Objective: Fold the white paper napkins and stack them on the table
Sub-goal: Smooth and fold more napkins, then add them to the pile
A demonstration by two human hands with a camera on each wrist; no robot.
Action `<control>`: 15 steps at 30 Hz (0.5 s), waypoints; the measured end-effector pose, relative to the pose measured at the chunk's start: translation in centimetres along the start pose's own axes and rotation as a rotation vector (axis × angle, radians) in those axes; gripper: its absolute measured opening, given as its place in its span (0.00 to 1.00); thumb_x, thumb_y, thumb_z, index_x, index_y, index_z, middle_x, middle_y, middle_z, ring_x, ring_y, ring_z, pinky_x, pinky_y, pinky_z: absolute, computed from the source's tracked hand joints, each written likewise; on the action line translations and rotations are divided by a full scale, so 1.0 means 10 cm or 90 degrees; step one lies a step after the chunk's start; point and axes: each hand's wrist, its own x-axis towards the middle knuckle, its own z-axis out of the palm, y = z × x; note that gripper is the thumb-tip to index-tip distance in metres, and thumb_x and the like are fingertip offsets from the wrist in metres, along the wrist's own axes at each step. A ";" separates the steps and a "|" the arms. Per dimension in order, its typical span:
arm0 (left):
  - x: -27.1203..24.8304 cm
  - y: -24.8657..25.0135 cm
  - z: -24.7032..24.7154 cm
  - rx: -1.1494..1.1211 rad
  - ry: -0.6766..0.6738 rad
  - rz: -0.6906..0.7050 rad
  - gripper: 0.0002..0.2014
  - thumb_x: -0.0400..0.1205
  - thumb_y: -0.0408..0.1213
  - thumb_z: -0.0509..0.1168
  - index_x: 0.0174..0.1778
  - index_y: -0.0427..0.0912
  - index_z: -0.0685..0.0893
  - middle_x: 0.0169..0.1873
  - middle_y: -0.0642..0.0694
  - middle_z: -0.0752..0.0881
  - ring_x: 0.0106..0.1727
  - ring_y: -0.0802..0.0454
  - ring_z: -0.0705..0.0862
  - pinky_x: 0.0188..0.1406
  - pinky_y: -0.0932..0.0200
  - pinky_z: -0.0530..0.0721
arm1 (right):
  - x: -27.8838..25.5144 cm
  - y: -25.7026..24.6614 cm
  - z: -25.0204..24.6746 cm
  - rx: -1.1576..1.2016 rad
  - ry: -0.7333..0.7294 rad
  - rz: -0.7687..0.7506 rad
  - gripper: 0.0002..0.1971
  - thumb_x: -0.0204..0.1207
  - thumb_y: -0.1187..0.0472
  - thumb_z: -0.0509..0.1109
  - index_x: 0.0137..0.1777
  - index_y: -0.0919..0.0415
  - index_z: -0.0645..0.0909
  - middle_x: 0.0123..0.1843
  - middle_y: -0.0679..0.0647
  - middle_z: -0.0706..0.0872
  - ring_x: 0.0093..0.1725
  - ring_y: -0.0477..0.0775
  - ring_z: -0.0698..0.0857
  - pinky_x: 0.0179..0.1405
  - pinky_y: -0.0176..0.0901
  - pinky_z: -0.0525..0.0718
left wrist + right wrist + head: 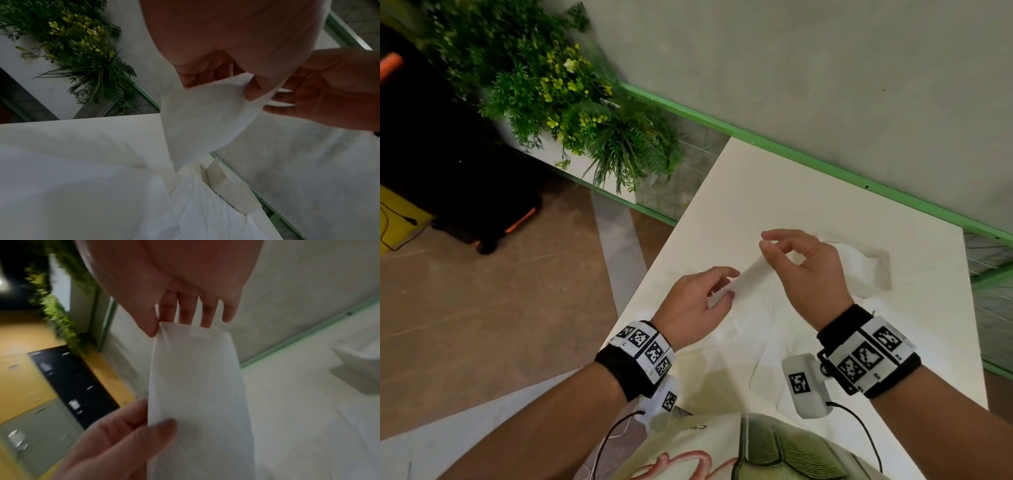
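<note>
A white paper napkin (748, 275), folded into a long narrow strip, is held in the air above the white table (739, 192) between both hands. My left hand (717, 289) pinches its near end between thumb and fingers. My right hand (768, 245) pinches its far end. In the right wrist view the napkin strip (195, 386) runs from my right hand's fingertips (156, 331) down to my left hand's thumb (162, 426). In the left wrist view the napkin (201, 121) hangs from my left hand's thumb (252, 91).
Several loose unfolded napkins (750, 342) lie on the table under my hands. A white napkin box (866, 270) sits at the right, near the green-edged wall (825, 168). A planter of green plants (571, 113) stands left of the table.
</note>
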 end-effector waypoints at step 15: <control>-0.28 -0.90 -0.34 -0.112 -0.088 -0.402 0.08 0.79 0.42 0.75 0.42 0.40 0.91 0.36 0.41 0.88 0.40 0.50 0.82 0.45 0.55 0.77 | -0.04 0.97 0.44 0.136 -0.327 0.403 0.19 0.68 0.63 0.85 0.47 0.61 0.75 0.44 0.66 0.91 0.45 0.62 0.89 0.46 0.51 0.81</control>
